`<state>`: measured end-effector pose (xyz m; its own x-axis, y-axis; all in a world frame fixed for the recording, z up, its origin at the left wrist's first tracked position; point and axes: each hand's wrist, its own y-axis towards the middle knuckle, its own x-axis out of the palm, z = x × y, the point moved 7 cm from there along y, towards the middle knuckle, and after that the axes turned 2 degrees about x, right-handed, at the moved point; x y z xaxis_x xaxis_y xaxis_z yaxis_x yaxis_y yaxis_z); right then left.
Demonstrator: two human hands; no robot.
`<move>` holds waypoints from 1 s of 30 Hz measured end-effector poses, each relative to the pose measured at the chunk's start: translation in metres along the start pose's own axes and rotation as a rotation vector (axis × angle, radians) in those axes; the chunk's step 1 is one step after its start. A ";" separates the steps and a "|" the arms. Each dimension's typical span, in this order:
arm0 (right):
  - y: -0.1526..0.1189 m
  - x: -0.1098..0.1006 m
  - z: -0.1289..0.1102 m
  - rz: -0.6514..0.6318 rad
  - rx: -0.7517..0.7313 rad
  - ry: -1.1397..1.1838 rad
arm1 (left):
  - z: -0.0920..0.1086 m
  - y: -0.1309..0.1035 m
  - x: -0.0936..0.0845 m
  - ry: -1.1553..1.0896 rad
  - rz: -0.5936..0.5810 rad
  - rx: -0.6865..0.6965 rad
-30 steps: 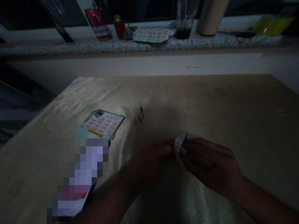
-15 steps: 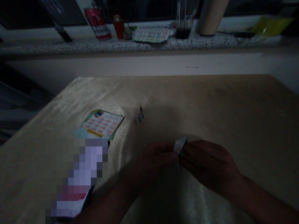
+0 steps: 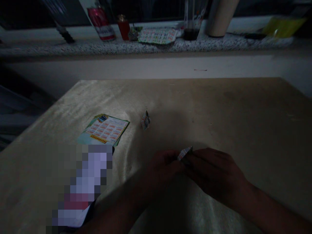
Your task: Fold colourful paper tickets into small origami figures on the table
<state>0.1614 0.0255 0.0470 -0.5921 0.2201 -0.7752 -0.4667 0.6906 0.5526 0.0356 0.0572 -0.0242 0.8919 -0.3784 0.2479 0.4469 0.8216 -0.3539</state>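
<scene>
A small folded piece of printed paper (image 3: 185, 152) sits between my two hands, low over the table. My left hand (image 3: 165, 164) pinches its left side between thumb and fingers. On the other side, my right hand (image 3: 214, 165) has its fingers together and pressed against the paper; its fingertips are partly hidden. Farther off and to the left stands a little folded paper figure (image 3: 146, 121), printed in the same way. A stack of printed paper sheets (image 3: 107, 129) lies left of that figure.
A phone-like device with a blurred-out screen (image 3: 89, 178) lies by my left forearm on the table (image 3: 231, 107). Along the speckled windowsill (image 3: 129, 48) stand a red can (image 3: 101, 24), an orange-red bottle (image 3: 123, 27), a glass with dark liquid (image 3: 191, 34) and a beige cylinder (image 3: 223, 19).
The folded paper has tipped over and sunk lower between my fingers, so less of it shows. Both hands have shifted slightly left. The figure and the sheets stay put.
</scene>
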 end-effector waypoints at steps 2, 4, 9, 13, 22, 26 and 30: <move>0.000 0.000 0.000 -0.008 0.011 -0.003 | -0.001 0.000 0.000 0.007 0.007 0.002; 0.000 0.001 0.000 -0.027 0.015 -0.010 | -0.003 0.001 -0.002 0.019 0.038 -0.007; -0.003 0.006 0.001 -0.074 0.034 -0.019 | 0.001 0.001 0.003 0.061 -0.007 -0.009; -0.006 0.011 0.004 -0.116 0.052 -0.046 | 0.005 0.001 0.006 0.056 -0.041 0.001; -0.004 0.008 0.009 -0.034 0.126 0.109 | -0.006 0.004 -0.003 -0.186 0.047 0.028; 0.003 0.007 0.011 -0.031 0.148 0.168 | -0.005 0.002 -0.006 -0.165 0.073 0.053; 0.021 0.010 0.012 -0.138 0.186 0.266 | 0.005 -0.001 -0.013 -0.082 0.146 0.089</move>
<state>0.1534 0.0502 0.0477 -0.6936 -0.0542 -0.7183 -0.4413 0.8201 0.3643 0.0234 0.0627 -0.0227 0.9364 -0.2199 0.2735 0.3025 0.9008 -0.3115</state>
